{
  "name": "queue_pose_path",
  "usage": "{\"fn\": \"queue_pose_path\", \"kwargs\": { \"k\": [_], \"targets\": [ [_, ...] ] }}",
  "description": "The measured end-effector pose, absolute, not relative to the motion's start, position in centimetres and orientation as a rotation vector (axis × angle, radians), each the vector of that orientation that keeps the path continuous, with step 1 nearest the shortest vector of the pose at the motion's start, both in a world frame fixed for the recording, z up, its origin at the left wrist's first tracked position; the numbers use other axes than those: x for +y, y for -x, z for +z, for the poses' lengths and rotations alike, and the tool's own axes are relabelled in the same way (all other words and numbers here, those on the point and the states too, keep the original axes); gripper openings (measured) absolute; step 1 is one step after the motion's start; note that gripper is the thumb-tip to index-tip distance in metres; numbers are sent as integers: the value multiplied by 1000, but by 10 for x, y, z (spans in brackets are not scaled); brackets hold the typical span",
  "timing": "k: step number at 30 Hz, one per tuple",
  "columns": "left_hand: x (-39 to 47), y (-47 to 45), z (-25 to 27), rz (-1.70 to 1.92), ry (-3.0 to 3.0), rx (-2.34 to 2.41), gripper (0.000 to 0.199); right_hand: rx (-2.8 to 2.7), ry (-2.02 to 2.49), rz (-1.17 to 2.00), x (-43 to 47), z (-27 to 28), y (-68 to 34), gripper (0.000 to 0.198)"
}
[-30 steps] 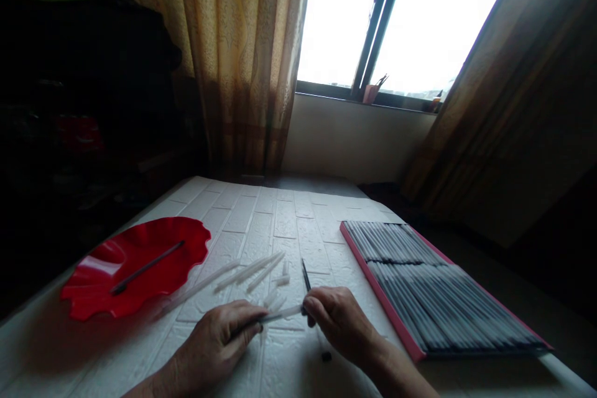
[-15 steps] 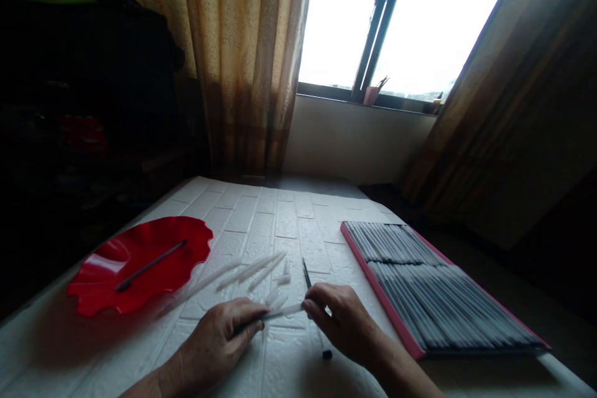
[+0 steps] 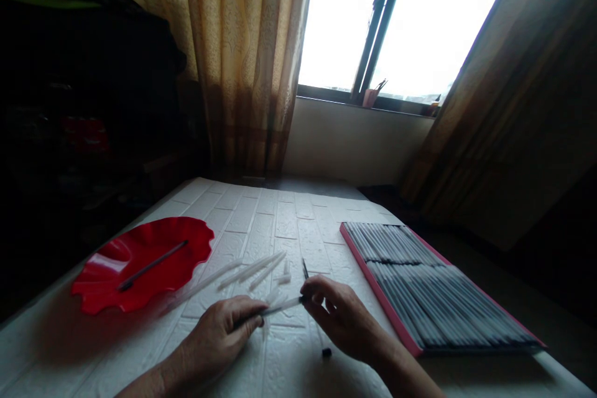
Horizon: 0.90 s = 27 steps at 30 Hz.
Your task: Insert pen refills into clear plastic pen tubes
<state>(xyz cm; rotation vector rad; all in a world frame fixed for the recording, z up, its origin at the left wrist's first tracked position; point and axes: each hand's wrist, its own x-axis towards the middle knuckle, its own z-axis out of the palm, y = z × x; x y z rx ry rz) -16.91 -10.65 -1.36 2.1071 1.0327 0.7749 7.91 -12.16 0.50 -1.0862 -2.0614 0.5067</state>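
My left hand (image 3: 228,323) is closed around a slim pen (image 3: 284,306) with a translucent barrel, held just above the table. My right hand (image 3: 338,311) pinches the pen's far end, where a small dark part shows at the fingertips. A thin dark tip (image 3: 305,268) sticks out beyond my right hand, and a black cap (image 3: 326,352) lies on the near side; whether they belong to one piece is hidden by the hand. Several clear plastic tubes (image 3: 254,270) lie loose beyond my left hand, with short clear pieces (image 3: 283,278) beside them.
A red wavy-edged plate (image 3: 186,270) at the left holds one dark pen (image 3: 153,265). At the right, a pink-edged box (image 3: 387,305) is packed with two rows of pens (image 3: 448,305). The table (image 3: 284,373) has a white brick-patterned cover. Curtains (image 3: 242,62) flank a bright window.
My right hand has shifted slightly up at the pen's end, and a dark part now shows at its fingertips. My left hand keeps its hold almost unmoved.
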Motion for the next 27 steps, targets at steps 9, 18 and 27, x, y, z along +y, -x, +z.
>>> {"fn": "queue_pose_path", "kwargs": {
  "k": [9,18,27],
  "targets": [
    [-105,169,-14,770,-2117,1021,31,-2134,1150,397,-118,-2,-79,11],
    [-105,170,-17,756,-2125,1009,29,-2165,1255,360,-117,-6,-75,37],
    [-105,169,-13,748,-2116,1032,29,-2114,1082,450,-123,3,-80,9]
  ]
}}
